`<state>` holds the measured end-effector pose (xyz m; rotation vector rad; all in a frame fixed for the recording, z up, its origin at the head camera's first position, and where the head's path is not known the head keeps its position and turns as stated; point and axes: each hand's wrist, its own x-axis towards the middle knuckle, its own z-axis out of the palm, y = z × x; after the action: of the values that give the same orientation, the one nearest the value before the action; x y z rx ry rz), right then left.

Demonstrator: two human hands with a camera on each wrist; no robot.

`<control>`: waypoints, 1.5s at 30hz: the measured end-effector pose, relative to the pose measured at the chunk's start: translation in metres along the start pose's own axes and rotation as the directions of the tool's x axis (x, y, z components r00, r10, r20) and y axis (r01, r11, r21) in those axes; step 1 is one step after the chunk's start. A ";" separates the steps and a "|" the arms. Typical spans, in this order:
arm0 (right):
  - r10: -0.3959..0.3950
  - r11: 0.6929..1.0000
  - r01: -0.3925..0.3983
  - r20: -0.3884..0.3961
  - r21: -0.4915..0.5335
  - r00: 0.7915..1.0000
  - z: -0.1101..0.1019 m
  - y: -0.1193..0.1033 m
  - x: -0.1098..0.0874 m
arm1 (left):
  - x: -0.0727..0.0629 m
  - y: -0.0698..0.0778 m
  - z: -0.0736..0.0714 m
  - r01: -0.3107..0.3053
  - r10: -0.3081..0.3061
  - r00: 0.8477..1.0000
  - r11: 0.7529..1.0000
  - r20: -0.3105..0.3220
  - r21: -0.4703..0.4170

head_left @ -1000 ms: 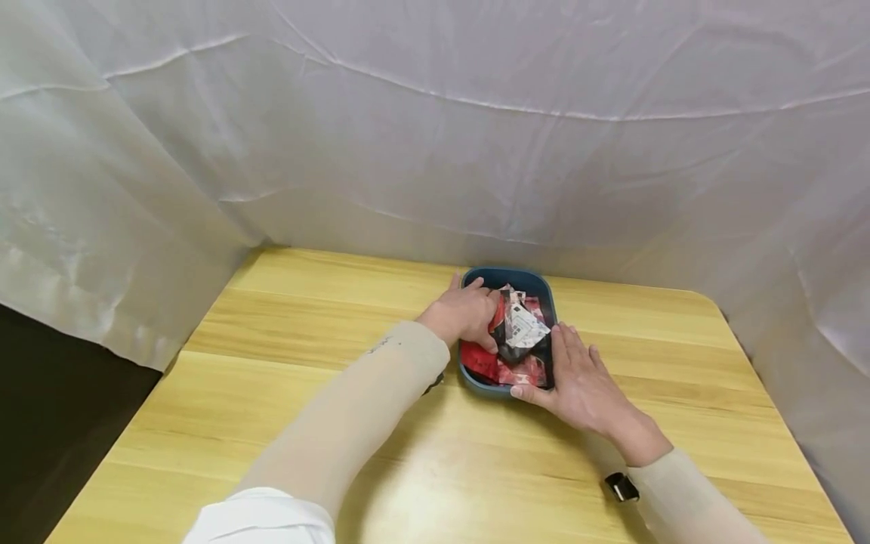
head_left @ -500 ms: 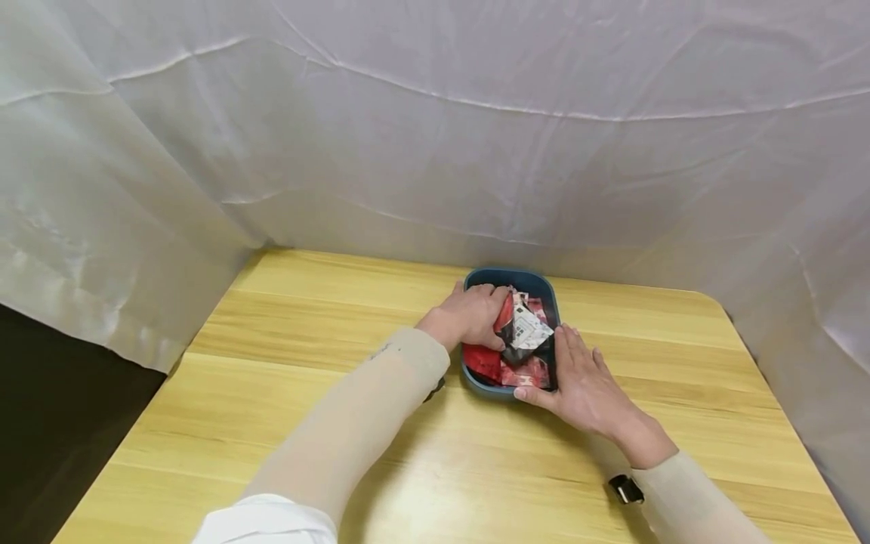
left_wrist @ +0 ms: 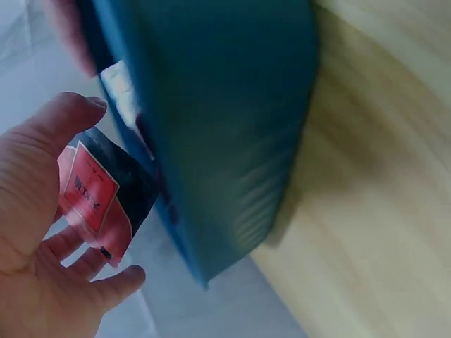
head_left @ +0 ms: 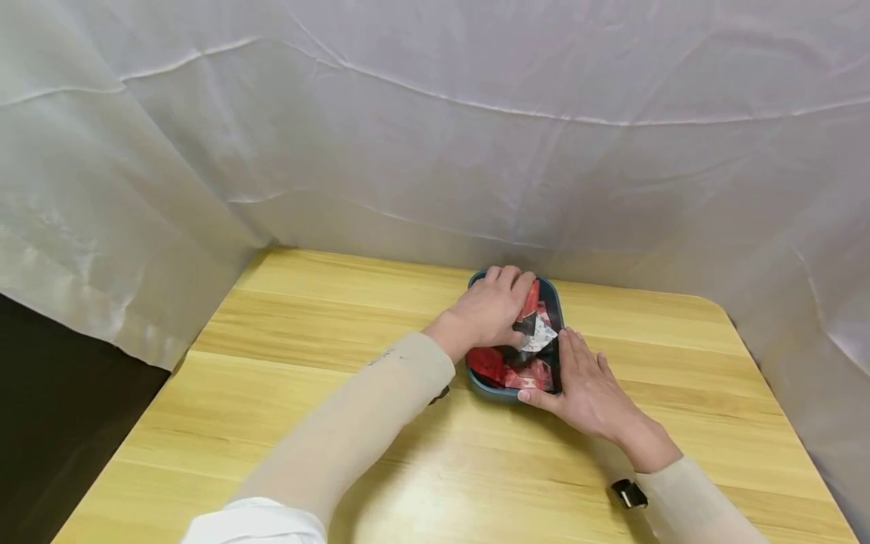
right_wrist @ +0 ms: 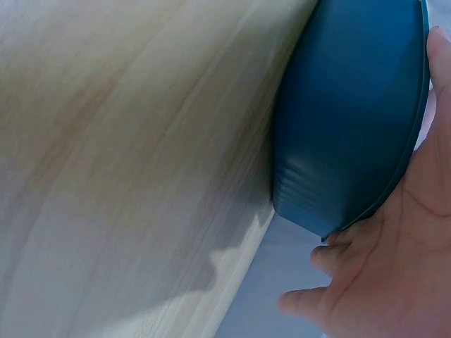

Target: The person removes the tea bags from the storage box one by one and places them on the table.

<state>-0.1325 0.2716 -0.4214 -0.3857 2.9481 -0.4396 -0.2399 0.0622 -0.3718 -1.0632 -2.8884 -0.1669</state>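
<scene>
A blue plastic bin stands upright at the far side of the table, with several small packets inside. Over its left side, my left hand holds a red and black packet between thumb and fingers, near the rim. Below lie a white patterned packet, a dark red packet and a pinkish red packet. With fingers extended, my right hand rests along the bin's right side, its thumb at the near rim. The right wrist view shows that palm against the bin's rim.
The light wooden table reaches to a pale cloth curtain close behind the bin. A dark area lies beyond the table's left edge. A black device is strapped on the right wrist.
My left hand has come away from the bin's left inside, moving up and right over it with the red and black packet. The right hand stays at the rim.
</scene>
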 end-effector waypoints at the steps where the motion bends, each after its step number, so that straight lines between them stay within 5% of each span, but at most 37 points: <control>1: 0.000 1.000 0.000 0.000 0.002 1.000 0.000 0.000 0.000 | -0.001 -0.004 -0.004 0.000 -0.001 1.000 1.000 -0.018 -0.016; 8: 0.015 1.000 -0.015 0.001 0.011 1.000 0.001 -0.001 0.000 | -0.015 -0.060 -0.036 0.065 -0.070 0.996 0.994 -0.059 -0.084; 13: 0.024 1.000 -0.024 0.000 0.011 1.000 0.000 0.000 0.000 | -0.026 -0.099 -0.047 0.190 -0.187 0.981 0.979 0.050 -0.068; 17: 0.026 1.000 -0.026 0.000 0.006 1.000 0.000 0.002 0.000 | -0.031 -0.117 -0.042 0.242 -0.234 0.957 0.970 0.173 -0.029; 24: 0.027 1.000 -0.027 -0.001 0.006 1.000 0.002 0.003 0.002 | -0.032 -0.117 -0.017 0.279 -0.248 0.916 0.959 0.316 -0.054; 32: 0.026 1.000 -0.026 -0.006 0.008 1.000 0.002 0.002 0.003 | -0.022 -0.109 0.004 0.283 -0.246 0.902 0.958 0.354 -0.056; 45: 0.027 1.000 -0.027 -0.014 0.010 1.000 0.004 -0.001 0.003 | -0.015 -0.102 0.011 0.317 -0.277 0.874 0.948 0.400 -0.036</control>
<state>-0.1344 0.2691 -0.4250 -0.3433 2.9593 -0.4557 -0.2950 -0.0229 -0.3922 -0.7196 -3.4334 -0.1255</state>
